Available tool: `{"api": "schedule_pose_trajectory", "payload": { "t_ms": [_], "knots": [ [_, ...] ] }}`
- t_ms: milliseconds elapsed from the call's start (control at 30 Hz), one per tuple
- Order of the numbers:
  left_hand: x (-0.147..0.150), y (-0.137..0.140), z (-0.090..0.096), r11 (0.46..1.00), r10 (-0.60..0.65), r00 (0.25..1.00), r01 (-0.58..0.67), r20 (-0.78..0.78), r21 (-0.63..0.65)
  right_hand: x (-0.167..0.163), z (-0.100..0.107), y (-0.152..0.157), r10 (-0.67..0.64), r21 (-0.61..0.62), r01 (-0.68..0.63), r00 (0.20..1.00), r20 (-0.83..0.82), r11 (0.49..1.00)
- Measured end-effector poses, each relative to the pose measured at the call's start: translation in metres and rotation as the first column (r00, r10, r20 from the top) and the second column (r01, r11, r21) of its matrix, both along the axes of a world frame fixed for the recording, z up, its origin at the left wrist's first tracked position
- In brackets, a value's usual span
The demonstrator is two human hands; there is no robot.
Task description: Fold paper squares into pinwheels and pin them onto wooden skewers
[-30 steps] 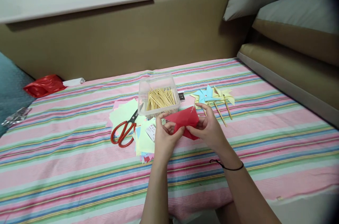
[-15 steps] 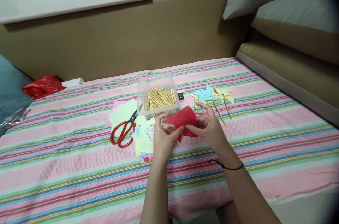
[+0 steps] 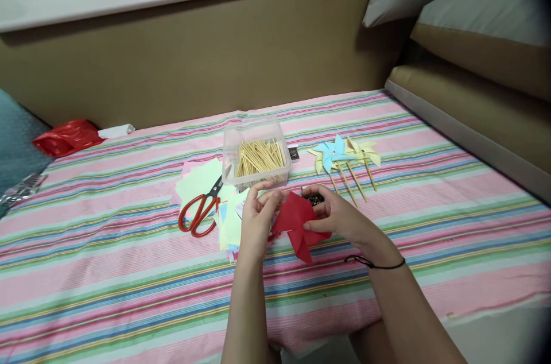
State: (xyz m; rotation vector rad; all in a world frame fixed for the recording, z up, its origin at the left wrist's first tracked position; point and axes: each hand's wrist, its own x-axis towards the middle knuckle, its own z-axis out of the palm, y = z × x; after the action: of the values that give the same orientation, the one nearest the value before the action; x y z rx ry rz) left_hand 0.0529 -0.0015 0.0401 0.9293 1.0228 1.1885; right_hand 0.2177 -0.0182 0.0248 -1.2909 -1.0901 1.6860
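Note:
A red paper pinwheel point(image 3: 298, 220) with folded blades is held between my two hands over the striped cloth. My left hand point(image 3: 258, 217) is closed, thumb and fingers pinching at its upper left edge. From the other side my right hand point(image 3: 338, 217) grips the pinwheel, thumb in front and some fingers hidden behind. Small dark shiny pieces point(image 3: 316, 199) show just behind my right fingers. Left of my hands lie square paper sheets point(image 3: 230, 226) in pale colours and red-handled scissors point(image 3: 200, 216).
A clear plastic box point(image 3: 275, 177) full of wooden sticks point(image 3: 259, 157) stands behind my hands. Blue and yellow pinwheels on sticks point(image 3: 333, 153) lie at the right. A red plastic bag point(image 3: 66, 137) is at the far left. Cushions point(image 3: 477, 77) border the right side.
The red paper has opened from a folded bundle into a pinwheel shape with its blades spread. My hands have come slightly lower, uncovering the small dark pieces.

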Motion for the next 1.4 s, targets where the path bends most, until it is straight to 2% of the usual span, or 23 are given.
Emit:
{"api": "schedule_pose_trajectory", "payload": {
  "t_ms": [100, 233, 467, 633, 933, 1100, 1267, 1400],
  "knots": [
    [-0.001, -0.001, 0.0, 1.0, -0.021, 1.0, 0.021, 0.008, -0.011, -0.002, 0.001, 0.0, 0.002, -0.018, -0.002, 1.0, 0.004, 1.0],
    [-0.002, -0.002, 0.002, 0.999, -0.045, 0.999, 0.044, 0.012, 0.014, -0.001, 0.0, 0.001, -0.061, -0.034, 0.06, 0.998, -0.004, 0.998],
    [-0.004, 0.0, -0.005, 0.98, -0.184, 0.981, 0.188, -0.06, 0.061, 0.001, -0.003, 0.002, -0.142, -0.007, 0.142, 0.99, -0.005, 0.99],
    [-0.003, 0.001, -0.013, 0.979, -0.178, 0.973, 0.19, -0.149, 0.075, 0.002, -0.002, 0.002, -0.142, 0.014, 0.143, 0.988, -0.053, 0.99],
    [0.0, -0.002, -0.015, 0.974, -0.203, 0.954, 0.22, -0.22, 0.054, 0.002, -0.001, 0.001, -0.132, 0.033, 0.134, 0.989, -0.063, 0.99],
    [0.001, -0.002, -0.014, 0.981, -0.173, 0.936, 0.19, -0.306, 0.026, 0.001, -0.001, 0.0, -0.118, 0.034, 0.119, 0.992, -0.042, 0.992],
    [0.001, -0.002, -0.011, 0.99, -0.133, 0.941, 0.14, -0.311, -0.002, 0.001, -0.002, 0.0, -0.106, 0.038, 0.107, 0.994, -0.032, 0.993],
    [-0.001, -0.002, -0.011, 0.989, -0.143, 0.933, 0.146, -0.329, -0.014, 0.0, 0.0, 0.0, -0.104, 0.03, 0.105, 0.994, -0.025, 0.994]
  ]
}}
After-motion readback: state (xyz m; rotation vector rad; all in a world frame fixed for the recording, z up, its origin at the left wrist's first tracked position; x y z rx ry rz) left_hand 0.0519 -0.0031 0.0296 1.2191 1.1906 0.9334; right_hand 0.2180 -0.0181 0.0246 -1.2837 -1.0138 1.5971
